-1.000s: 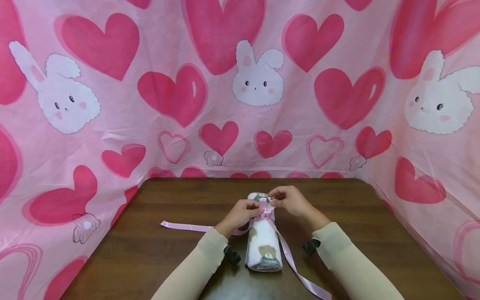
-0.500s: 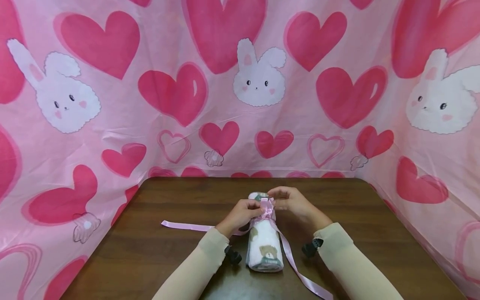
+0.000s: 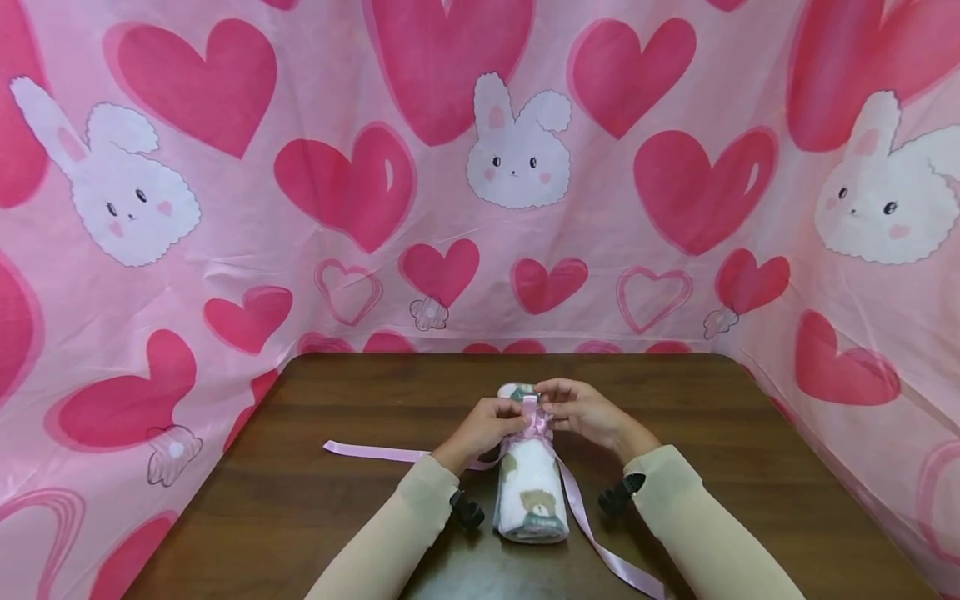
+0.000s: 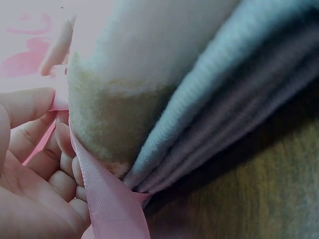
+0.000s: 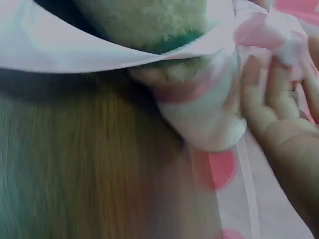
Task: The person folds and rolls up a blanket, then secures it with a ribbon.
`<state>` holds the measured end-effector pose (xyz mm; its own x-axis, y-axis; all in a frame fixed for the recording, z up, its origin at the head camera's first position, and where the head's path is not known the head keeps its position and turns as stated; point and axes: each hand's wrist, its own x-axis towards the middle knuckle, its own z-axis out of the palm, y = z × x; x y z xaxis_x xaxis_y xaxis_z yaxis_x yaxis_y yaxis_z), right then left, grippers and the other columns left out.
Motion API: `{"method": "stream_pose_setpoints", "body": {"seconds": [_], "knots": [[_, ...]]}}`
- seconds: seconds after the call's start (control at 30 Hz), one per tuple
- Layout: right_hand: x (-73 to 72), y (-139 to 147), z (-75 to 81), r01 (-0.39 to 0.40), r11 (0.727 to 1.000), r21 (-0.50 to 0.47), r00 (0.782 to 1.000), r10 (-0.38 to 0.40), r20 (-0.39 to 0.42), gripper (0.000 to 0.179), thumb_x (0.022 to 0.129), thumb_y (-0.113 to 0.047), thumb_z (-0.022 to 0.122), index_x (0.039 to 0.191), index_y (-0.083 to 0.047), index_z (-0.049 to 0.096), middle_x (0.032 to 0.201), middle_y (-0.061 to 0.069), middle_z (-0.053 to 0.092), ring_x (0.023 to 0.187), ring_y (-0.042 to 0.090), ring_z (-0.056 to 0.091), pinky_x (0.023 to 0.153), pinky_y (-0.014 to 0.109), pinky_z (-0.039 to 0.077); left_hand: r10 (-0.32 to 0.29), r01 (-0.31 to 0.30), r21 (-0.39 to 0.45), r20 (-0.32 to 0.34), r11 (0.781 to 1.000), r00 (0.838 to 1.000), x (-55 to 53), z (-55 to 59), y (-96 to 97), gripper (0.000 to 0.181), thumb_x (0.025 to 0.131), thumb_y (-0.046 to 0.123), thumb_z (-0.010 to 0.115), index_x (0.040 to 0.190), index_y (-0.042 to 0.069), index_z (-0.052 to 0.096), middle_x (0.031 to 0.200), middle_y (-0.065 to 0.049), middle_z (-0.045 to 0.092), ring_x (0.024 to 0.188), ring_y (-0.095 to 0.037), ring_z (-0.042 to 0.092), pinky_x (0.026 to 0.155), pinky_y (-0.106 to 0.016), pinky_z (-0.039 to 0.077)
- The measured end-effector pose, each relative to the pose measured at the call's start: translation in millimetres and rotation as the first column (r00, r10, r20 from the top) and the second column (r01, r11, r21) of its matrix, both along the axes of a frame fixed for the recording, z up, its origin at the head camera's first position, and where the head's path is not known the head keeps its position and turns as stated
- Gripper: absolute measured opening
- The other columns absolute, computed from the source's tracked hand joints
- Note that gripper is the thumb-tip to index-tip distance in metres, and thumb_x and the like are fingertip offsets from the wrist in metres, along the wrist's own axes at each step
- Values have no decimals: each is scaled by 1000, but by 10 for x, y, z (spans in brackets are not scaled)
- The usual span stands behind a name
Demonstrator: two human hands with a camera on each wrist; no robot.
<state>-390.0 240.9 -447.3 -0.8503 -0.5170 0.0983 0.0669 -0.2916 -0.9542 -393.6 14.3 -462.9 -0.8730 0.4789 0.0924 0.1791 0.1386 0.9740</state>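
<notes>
A rolled white towel (image 3: 528, 492) with brown bear prints lies lengthwise on the brown table. Pink satin ribbon (image 3: 573, 496) wraps round its upper part, with loops gathered on top. My left hand (image 3: 483, 429) pinches a loop of it between thumb and index finger; in the left wrist view the left thumb (image 4: 30, 105) presses on the ribbon beside the roll. From the right side, my right hand (image 3: 588, 412) holds the ribbon's loops at the fingertips. The right wrist view is blurred, with the right fingers (image 5: 279, 89) up against the ribbon there.
One ribbon tail (image 3: 375, 452) stretches left across the table (image 3: 300, 508); the other runs down right to the front edge. A pink cloth with hearts and rabbits (image 3: 517, 275) hangs behind and at both sides. Each wrist wears a black camera (image 3: 467, 510).
My right hand has shifted slightly down, its fingers still at the ribbon loops. The ribbon loop in my left hand stands a little differently; the towel has hardly moved.
</notes>
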Motion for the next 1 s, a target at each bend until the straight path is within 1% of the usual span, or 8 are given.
{"method": "stream_pose_setpoints", "body": {"seconds": [0.23,0.4,0.5,0.6,0.7,0.8,0.9,1.0], "knots": [[-17,-79,67,95,984,-149,994,-87,63,22,100,2,45,119,-1,57,89,6,58,65,12,55,64,26,49,7,-7,7,3,1000,1000,4,12,5,14,89,12,71,95,-1,71,83,0,61,77,-12,53,63,-25,46],[-19,-99,51,119,993,-24,992,-117,53,31,98,8,43,128,9,46,93,8,52,67,14,52,62,26,47,8,-8,8,13,1000,1000,-1,-9,3,15,89,13,72,95,-1,71,82,0,61,77,-12,53,63,-26,45],[-28,-92,37,192,970,152,981,-189,-32,36,97,3,51,130,14,42,97,10,55,77,19,58,71,33,52,3,-3,12,11,1000,1000,0,-15,-1,16,89,14,72,95,-1,71,82,0,60,77,-13,52,64,-26,45],[-37,-108,70,294,876,381,955,-257,-147,36,95,-8,61,123,13,52,98,12,61,85,23,63,77,41,54,-3,3,13,10,1000,1000,7,-8,-8,17,90,15,71,97,0,71,83,0,60,78,-13,52,65,-27,45],[-32,-160,163,351,719,599,935,-242,-258,29,94,-13,64,115,6,61,95,11,63,82,23,63,73,43,55,-5,5,9,13,1000,1000,15,6,-17,16,90,14,71,98,0,71,85,1,61,80,-13,53,66,-26,46],[-16,-208,276,325,567,757,944,-151,-292,22,91,-10,63,109,1,65,90,9,64,74,22,62,65,40,56,-3,3,3,8,1000,1000,40,41,-21,14,90,12,70,98,-1,71,85,2,61,79,-12,52,65,-24,46],[6,-237,361,230,484,844,973,-103,-206,20,91,-11,62,106,1,65,88,11,63,72,25,62,60,40,56,-13,13,2,-6,1000,1000,118,141,-27,14,90,8,69,97,-4,71,83,1,61,78,-12,52,66,-26,46],[21,-264,383,150,432,889,988,-106,-116,25,95,-22,59,103,1,65,88,13,63,71,27,64,57,42,56,-20,20,-6,-13,1000,1000,196,242,-35,14,90,5,68,97,-7,69,84,-3,61,78,-13,52,68,-28,47]]}}
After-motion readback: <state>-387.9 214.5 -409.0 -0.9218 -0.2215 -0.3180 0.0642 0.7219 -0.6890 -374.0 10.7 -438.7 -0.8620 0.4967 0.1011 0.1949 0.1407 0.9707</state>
